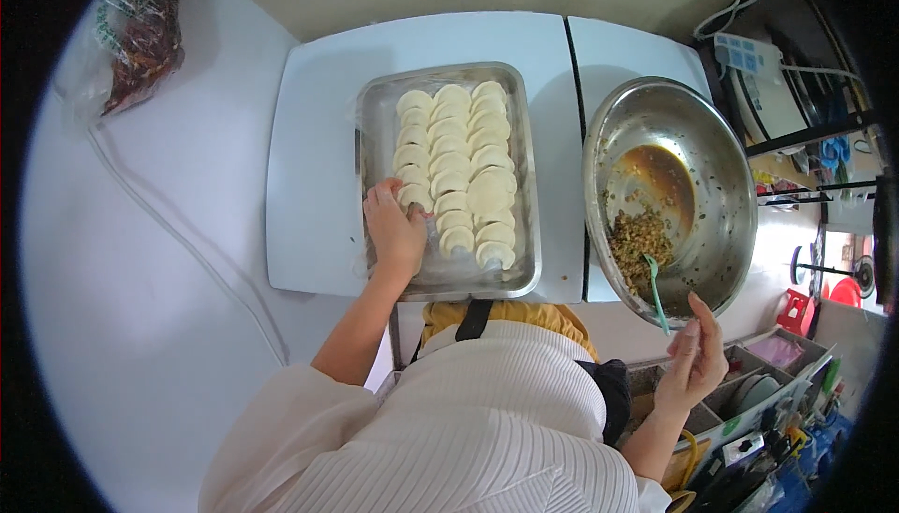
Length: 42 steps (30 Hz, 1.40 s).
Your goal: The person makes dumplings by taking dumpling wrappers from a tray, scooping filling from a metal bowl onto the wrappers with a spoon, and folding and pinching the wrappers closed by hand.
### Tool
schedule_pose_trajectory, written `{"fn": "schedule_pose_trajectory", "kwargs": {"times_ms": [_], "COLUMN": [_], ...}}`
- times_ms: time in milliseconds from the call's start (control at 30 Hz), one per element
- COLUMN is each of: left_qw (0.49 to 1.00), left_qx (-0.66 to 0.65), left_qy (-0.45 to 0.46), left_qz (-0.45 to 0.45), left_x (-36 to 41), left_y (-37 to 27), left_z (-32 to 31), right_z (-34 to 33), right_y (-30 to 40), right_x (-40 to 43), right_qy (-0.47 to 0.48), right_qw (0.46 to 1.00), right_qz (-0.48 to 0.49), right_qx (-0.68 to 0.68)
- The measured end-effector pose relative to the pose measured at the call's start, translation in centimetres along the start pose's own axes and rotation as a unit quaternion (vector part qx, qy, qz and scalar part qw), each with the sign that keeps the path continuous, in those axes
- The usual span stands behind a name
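Note:
My left hand (396,229) is at the near end of the left row on a steel tray (528,246). Its thumb and fingers close around the last folded dumpling (414,195) there. Three rows of overlapping dumplings (450,127) lie on clear plastic film in the tray. My right hand (694,362) hovers by the near rim of a large steel bowl (730,162), fingers apart and nothing in them. Inside the bowl, chopped filling (639,236) lies beside a pool of brown liquid (664,176). A light green spoon (657,295) stands in the filling, its handle over the rim.
A plastic bag of dark reddish-brown food (144,42) hangs against the white wall at upper left, above a white cable (189,246). On the right are a dark metal rack (815,135), a power strip (748,53) and a compartment organizer (716,408) holding kitchenware.

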<state>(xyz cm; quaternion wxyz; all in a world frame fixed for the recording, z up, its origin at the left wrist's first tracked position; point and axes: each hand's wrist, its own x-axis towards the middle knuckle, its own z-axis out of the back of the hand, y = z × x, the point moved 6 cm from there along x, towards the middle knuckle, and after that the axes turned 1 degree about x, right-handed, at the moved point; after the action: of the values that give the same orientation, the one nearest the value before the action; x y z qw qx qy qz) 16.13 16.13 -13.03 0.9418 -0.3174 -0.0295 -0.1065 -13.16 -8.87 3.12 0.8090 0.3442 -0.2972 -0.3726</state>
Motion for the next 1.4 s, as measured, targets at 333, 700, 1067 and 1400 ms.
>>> {"fn": "schedule_pose_trajectory", "kwargs": {"times_ms": [333, 700, 1067, 1400], "left_qw": [0.969, 0.901, 0.913, 0.893], "left_qx": [0.035, 0.203, 0.112, 0.114], "left_qy": [0.244, 0.374, 0.351, 0.361], "left_qz": [-0.031, -0.081, -0.175, -0.243], "left_x": [1.0, -0.4, -1.0, -0.9], "left_y": [-0.5, 0.6, 1.1, 0.9], "left_z": [1.3, 1.4, 2.1, 2.6], "right_z": [4.2, 1.7, -8.0, -16.3], "right_y": [-4.8, -1.3, 7.3, 5.8], "right_x": [0.6, 0.9, 1.1, 0.0], "right_qy": [-0.038, -0.006, 0.252, 0.406], "right_qw": [0.998, 1.0, 0.944, 0.895], "right_qz": [-0.053, -0.016, 0.186, 0.001], "right_qx": [-0.014, 0.019, 0.101, 0.186]}}
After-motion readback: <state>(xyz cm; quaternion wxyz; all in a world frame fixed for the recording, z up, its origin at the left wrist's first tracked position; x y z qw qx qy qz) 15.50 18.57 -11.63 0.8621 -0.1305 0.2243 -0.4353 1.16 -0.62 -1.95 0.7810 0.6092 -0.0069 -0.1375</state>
